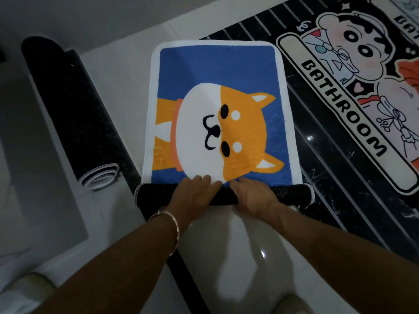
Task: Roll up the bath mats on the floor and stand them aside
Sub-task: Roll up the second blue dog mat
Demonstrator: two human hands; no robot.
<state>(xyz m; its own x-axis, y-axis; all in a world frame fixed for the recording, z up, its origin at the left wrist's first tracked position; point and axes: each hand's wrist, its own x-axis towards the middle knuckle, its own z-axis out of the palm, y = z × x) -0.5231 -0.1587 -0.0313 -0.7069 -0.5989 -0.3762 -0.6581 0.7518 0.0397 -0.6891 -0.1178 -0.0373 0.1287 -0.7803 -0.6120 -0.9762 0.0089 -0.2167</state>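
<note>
A blue bath mat with an orange-and-white dog face (217, 114) lies flat on the floor in the middle. Its near edge is rolled into a black-backed roll (288, 193). My left hand (195, 193) and my right hand (254, 196) sit side by side on that roll, fingers curled over its top onto the mat's printed face. A finished black roll with a white edge (72, 114) lies on the floor to the left. A third mat printed with a cartoon figure and the word BATHROOM (344, 105) lies flat at the right.
White glossy tiles (249, 257) spread out below my arms, and a dark marble strip (328, 177) runs diagonally under the mats. A grey panel (34, 177) stands at the left edge. A bangle (174, 232) circles my left wrist.
</note>
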